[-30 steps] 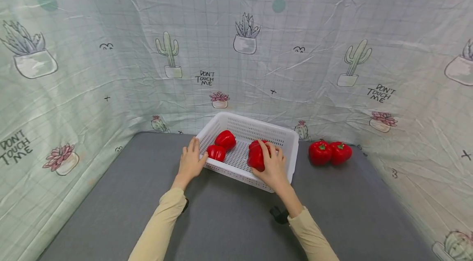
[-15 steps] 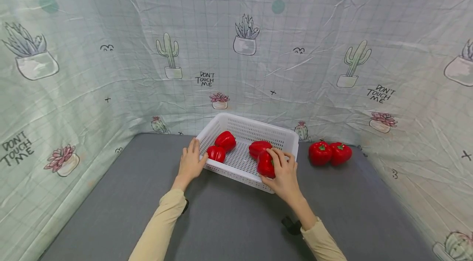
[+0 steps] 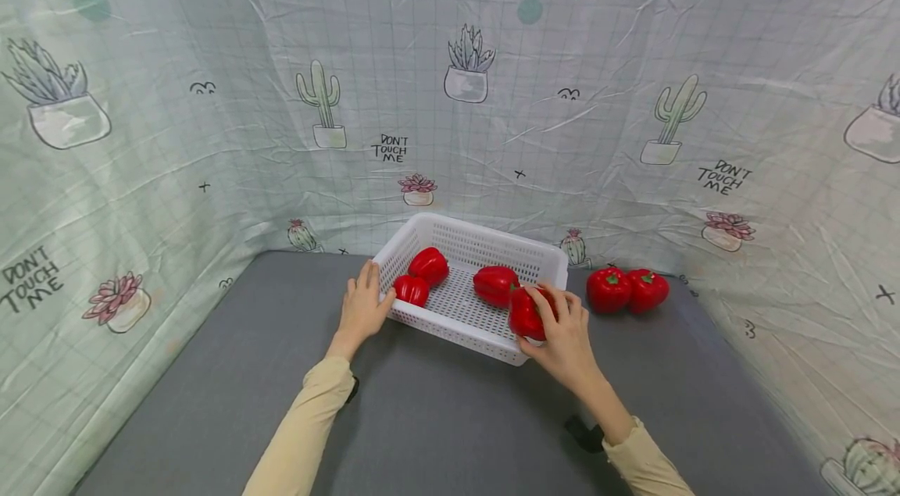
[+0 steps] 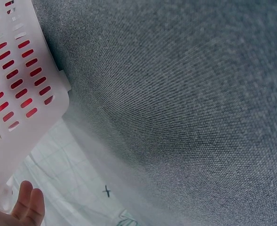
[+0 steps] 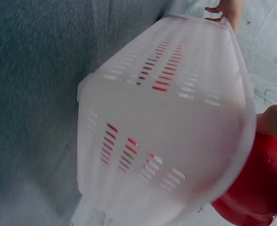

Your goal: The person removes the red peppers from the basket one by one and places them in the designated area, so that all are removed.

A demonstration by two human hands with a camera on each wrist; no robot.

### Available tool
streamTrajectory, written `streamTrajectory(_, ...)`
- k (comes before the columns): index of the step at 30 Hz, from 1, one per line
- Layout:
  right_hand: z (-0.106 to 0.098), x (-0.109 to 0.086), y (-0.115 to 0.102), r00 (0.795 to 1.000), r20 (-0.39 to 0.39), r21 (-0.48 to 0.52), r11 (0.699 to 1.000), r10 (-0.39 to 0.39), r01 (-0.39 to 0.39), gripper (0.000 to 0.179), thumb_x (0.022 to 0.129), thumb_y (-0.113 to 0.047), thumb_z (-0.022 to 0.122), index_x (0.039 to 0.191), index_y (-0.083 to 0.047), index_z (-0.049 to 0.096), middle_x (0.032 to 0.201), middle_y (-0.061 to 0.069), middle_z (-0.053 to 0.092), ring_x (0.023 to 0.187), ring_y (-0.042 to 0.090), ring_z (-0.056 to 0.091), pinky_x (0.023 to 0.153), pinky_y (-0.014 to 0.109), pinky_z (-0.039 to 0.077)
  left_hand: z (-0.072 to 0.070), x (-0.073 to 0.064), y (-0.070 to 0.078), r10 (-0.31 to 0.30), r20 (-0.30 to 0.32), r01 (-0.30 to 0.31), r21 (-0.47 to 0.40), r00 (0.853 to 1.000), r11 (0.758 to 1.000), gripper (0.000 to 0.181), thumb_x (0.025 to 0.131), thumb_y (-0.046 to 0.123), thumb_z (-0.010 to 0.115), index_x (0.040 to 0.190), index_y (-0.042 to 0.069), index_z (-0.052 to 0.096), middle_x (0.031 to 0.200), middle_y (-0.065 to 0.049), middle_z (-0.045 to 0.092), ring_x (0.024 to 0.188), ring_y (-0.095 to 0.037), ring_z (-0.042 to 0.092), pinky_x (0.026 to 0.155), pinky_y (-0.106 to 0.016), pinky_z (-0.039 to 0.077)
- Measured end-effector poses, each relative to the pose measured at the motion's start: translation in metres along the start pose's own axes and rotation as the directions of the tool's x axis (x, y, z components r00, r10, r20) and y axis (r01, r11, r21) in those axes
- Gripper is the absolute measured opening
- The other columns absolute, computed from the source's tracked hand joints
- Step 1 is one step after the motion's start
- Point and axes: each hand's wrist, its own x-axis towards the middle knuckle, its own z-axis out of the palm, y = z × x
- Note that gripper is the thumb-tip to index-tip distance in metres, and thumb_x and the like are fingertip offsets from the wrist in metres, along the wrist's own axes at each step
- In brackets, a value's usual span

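A white perforated plastic basket stands at the back of the grey table. My left hand rests at its left corner, fingers fairly straight along the rim. My right hand grips a red bell pepper over the basket's near right corner; in the right wrist view this pepper shows above the rim. Inside the basket lie two bell peppers on the left, one behind and one in front, plus another bell pepper right of the middle.
Two more red bell peppers, a left one and a right one, sit side by side on the table right of the basket. A cactus-printed sheet encloses the back and sides.
My right hand has moved right with the bell pepper, from the basket's right half to its near right corner, uncovering the bell pepper behind. The left hand and basket have stayed put.
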Motion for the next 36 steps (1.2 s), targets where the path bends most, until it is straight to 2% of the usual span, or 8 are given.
streamTrajectory(11,-0.022,-0.003,0.013,1.0,0.005,0.006,1.0,-0.005,0.005,0.087,0.045,-0.021,0.085,0.122,-0.011,0.047,0.121,0.015,0.045,0.106,0.033,0.037,0.076,0.051,0.037,0.001,0.0,0.0,-0.003,0.001,0.003,0.0,1.0,1.0,0.064,0.087,0.031,0.043,0.138,-0.003,0.026,0.144,-0.02,0.024,0.103,-0.038,0.037,0.081,-0.051,0.039)
streamTrajectory(24,-0.041,-0.002,0.026,1.0,-0.005,-0.059,0.998,-0.016,0.016,0.089,0.043,-0.019,0.086,0.123,-0.01,0.047,0.122,0.016,0.045,0.108,0.035,0.036,0.076,0.053,0.038,0.0,0.002,-0.001,0.009,-0.026,-0.009,0.005,1.0,1.0,0.064,0.086,0.031,0.044,0.137,-0.004,0.027,0.143,-0.021,0.026,0.101,-0.038,0.038,0.08,-0.05,0.04)
streamTrajectory(31,-0.043,-0.011,0.039,1.0,-0.013,-0.084,0.996,0.015,-0.016,0.092,0.042,-0.017,0.086,0.124,-0.009,0.047,0.123,0.017,0.046,0.108,0.037,0.036,0.076,0.055,0.036,0.0,0.002,-0.001,0.01,-0.023,-0.01,0.001,1.0,1.0,0.065,0.086,0.031,0.045,0.138,-0.003,0.027,0.143,-0.021,0.025,0.101,-0.037,0.038,0.08,-0.05,0.04)
streamTrajectory(36,-0.045,-0.019,0.048,0.999,-0.011,-0.102,0.993,0.051,-0.052,0.094,0.04,-0.015,0.086,0.124,-0.005,0.046,0.123,0.019,0.047,0.107,0.038,0.037,0.076,0.055,0.035,0.002,0.0,0.0,0.013,-0.03,-0.013,0.0,0.999,1.0,0.064,0.086,0.03,0.045,0.137,-0.004,0.028,0.143,-0.021,0.026,0.101,-0.037,0.038,0.079,-0.05,0.041)
